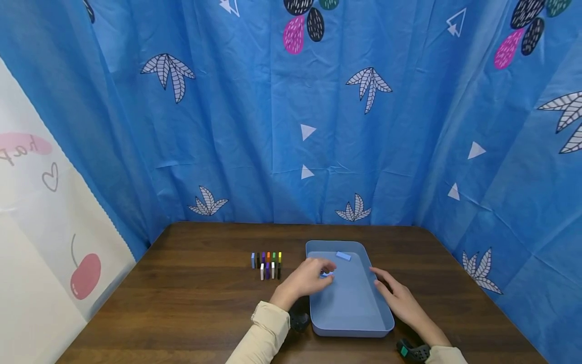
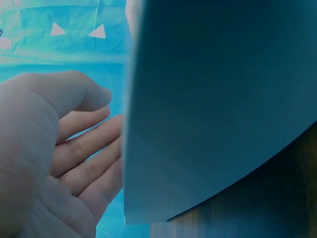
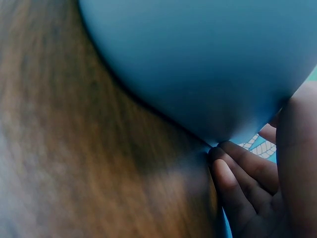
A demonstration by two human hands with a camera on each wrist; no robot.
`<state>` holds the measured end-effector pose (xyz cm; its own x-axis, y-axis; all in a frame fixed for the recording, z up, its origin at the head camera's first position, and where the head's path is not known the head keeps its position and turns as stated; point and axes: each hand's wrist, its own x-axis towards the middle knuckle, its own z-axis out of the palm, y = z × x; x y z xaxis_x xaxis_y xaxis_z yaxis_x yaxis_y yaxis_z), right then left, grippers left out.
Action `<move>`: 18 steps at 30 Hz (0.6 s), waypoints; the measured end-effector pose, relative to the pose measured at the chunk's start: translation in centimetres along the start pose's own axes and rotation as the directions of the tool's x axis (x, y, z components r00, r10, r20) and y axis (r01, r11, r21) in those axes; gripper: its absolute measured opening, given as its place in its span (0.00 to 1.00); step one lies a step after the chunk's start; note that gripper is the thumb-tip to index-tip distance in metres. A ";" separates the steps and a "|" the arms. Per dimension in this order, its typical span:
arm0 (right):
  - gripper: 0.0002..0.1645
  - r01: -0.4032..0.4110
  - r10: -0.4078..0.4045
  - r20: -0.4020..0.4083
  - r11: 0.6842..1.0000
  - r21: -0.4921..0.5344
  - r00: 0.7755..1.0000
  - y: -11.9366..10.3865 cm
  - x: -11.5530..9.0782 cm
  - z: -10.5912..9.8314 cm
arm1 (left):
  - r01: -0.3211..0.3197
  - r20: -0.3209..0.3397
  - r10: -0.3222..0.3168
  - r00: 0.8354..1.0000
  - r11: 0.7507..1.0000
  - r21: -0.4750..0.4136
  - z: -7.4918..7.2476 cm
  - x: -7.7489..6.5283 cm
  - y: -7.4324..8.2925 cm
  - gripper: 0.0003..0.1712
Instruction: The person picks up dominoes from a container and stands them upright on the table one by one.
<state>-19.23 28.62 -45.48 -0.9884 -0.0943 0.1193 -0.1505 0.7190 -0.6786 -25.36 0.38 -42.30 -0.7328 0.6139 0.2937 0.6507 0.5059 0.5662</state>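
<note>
A shallow blue-grey tray [image 1: 354, 308] lies on the table between the two hands. Inside it, near the far end, lies a light blue block [image 1: 343, 256]. My left hand [image 1: 309, 277] reaches over the tray's left wall with fingers loosely bent. Close by its fingertips a second light blue piece [image 1: 326, 275] shows in part. In the left wrist view a gap separates thumb and fingers, and the tray wall [image 2: 208, 109] hides the fingertips. My right hand [image 1: 400, 301] touches the outside of the right wall, fingertips [image 3: 225, 173] against its lower part.
Left of the tray, several small coloured blocks [image 1: 268, 257] stand upright in two rows on the dark wooden table [image 1: 191, 303]. A blue patterned curtain [image 1: 254, 126] hangs behind the table and along its right side. Each wrist wears a dark band [image 1: 413, 350].
</note>
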 end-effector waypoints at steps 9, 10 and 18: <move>0.31 -0.001 0.001 0.004 1.000 -0.001 1.000 0.1 0.0 0.0 | 0.024 -0.044 -0.022 0.999 0.999 0.046 0.2 0.0 0.0 0.16; 0.31 -0.001 0.001 0.006 1.000 0.003 1.000 0.1 0.0 0.1 | 0.029 -0.046 -0.027 0.999 0.999 0.046 0.3 0.0 -0.1 0.16; 0.31 -0.002 0.002 0.007 1.000 0.008 1.000 0.0 0.1 0.0 | 0.065 -0.042 -0.062 0.997 0.996 0.069 1.1 0.1 -0.5 0.17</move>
<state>-19.35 28.58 -45.49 -0.9888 -0.0977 0.1132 -0.1489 0.7133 -0.6849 -25.53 0.85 -43.36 -0.7795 0.5553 0.2900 0.6139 0.5850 0.5300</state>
